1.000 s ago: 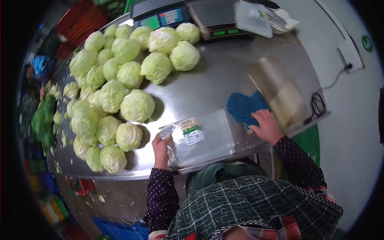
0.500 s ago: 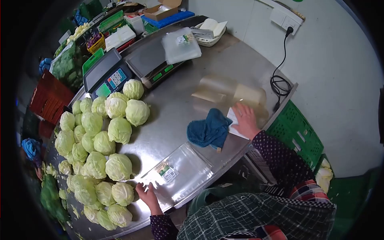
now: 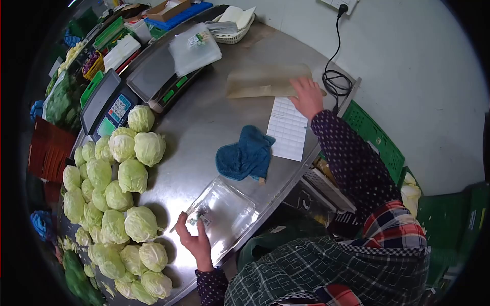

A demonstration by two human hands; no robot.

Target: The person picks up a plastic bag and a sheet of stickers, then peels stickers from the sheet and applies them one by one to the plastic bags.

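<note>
My left hand [image 3: 193, 238] pinches the near-left corner of a clear plastic bag [image 3: 223, 214] with a green label, lying flat at the front edge of the steel table [image 3: 214, 120]. My right hand [image 3: 307, 96] reaches far across and presses on a brown paper sheet [image 3: 265, 80], lifted off a white sheet of small labels [image 3: 289, 128]. A blue cloth [image 3: 245, 155] lies between the bag and the label sheet. Many green cabbages [image 3: 117, 188] are piled on the table's left side.
Two scales [image 3: 153, 76] stand at the table's far side, one bearing a stack of clear bags [image 3: 194, 48]. A white basket [image 3: 232, 23] sits behind. A black cable [image 3: 336, 79] coils at the right edge. A green crate [image 3: 375, 140] stands beside the table.
My right hand has moved farther away, lifting the brown sheet off the white label sheet, which now lies uncovered. My left hand has shifted right onto the bag's corner. The view has swung left.
</note>
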